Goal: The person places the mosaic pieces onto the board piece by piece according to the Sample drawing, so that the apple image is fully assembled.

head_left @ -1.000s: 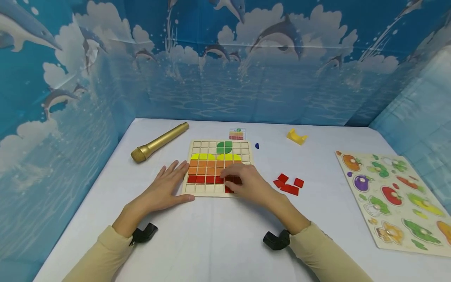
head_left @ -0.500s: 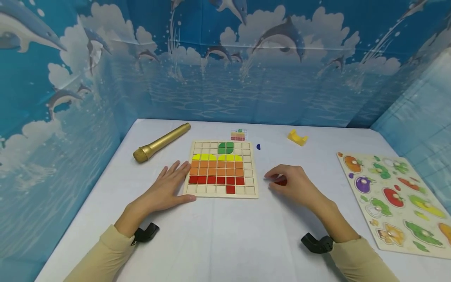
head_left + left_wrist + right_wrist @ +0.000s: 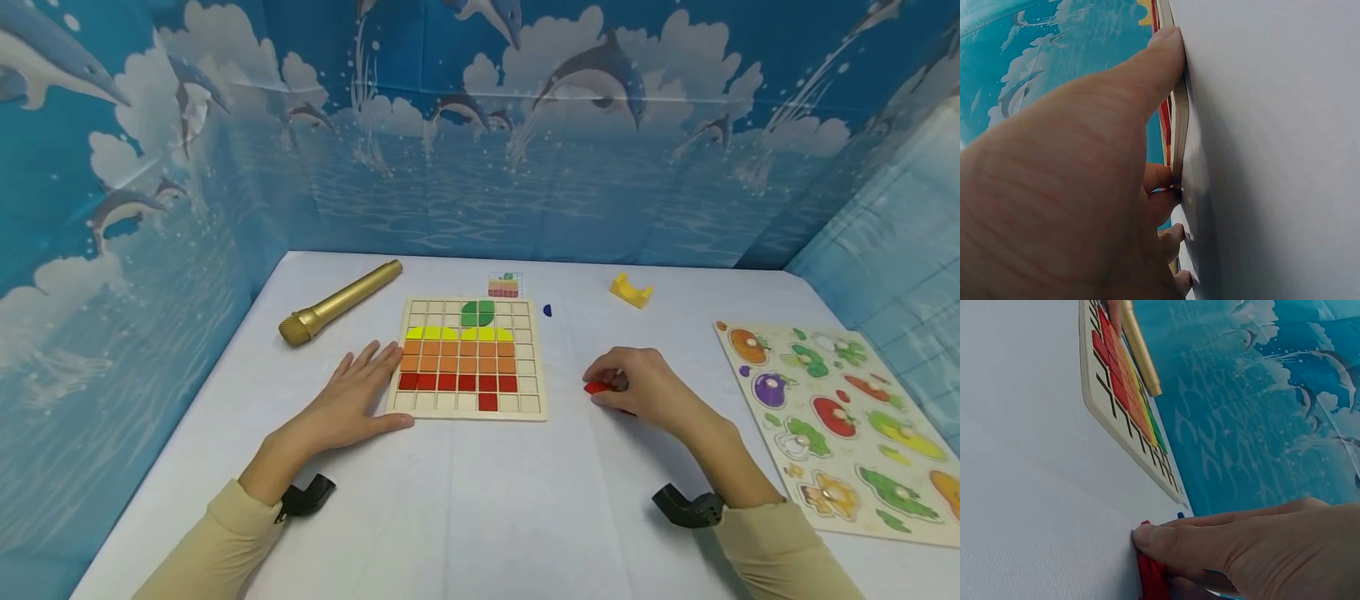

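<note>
Centrally on the white table [image 3: 480, 500], a wooden grid board [image 3: 468, 360] filled in rows: green at the far end, then yellow, orange and red, plus one red square in the nearest row. Left hand [image 3: 352, 398] flat on the table just left of the board, fingers straight and spread, fingertips touching the board's left edge; from the left wrist view, thumb [image 3: 1147, 69] pressed along the board's thin side. Right hand [image 3: 637, 387] well right of the board, fingers curled down over a small heap of red tiles [image 3: 597, 388], pinching them against the table; from the right wrist view, fingertips [image 3: 1147, 537] on the red tiles [image 3: 1150, 575], with the board [image 3: 1124, 409] lying farther off. Hands well apart, one on each side of the board.

Elsewhere: gold microphone [image 3: 341, 302] lying slantwise at the far left of the board. Small pattern card [image 3: 503, 286] just beyond the board's far edge. Tiny blue piece [image 3: 547, 311] near the board's far right corner. Yellow block [image 3: 631, 290] farther right, toward the back. Fruit peg puzzle [image 3: 840, 417] along the right side of the table. Dolphin backdrop [image 3: 480, 125] on all sides. Beige sleeves [image 3: 217, 542] on both arms, dark wrist mounts near the cuffs.
</note>
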{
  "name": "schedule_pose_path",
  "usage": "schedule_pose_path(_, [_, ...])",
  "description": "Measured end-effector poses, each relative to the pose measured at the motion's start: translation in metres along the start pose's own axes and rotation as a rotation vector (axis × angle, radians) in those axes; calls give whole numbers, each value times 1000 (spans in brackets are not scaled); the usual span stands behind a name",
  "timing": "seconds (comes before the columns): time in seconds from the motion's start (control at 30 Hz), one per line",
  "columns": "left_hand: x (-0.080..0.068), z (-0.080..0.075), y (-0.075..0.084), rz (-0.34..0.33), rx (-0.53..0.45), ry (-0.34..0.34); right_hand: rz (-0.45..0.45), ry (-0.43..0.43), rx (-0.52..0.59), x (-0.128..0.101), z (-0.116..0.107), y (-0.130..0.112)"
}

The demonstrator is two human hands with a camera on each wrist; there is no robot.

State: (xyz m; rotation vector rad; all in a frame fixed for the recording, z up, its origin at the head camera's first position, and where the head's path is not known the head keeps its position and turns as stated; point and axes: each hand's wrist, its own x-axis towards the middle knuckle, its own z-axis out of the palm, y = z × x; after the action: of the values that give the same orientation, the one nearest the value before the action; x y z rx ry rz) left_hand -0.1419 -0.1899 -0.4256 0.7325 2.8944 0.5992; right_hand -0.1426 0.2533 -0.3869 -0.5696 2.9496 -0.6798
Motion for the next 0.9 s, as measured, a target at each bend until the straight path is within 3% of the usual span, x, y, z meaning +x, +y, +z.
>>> schedule_pose_path(0.4, [-3,3,0,-11,5,-1,-114,28,50,-1,7,2])
schedule_pose_path(0.7, [-2,2,1,-4,10,5,10,154,-56,1,15,-4])
schedule_pose_path(0.9, [-1,0,1,-5,-3,9,-1,169,-30,4,18,-9])
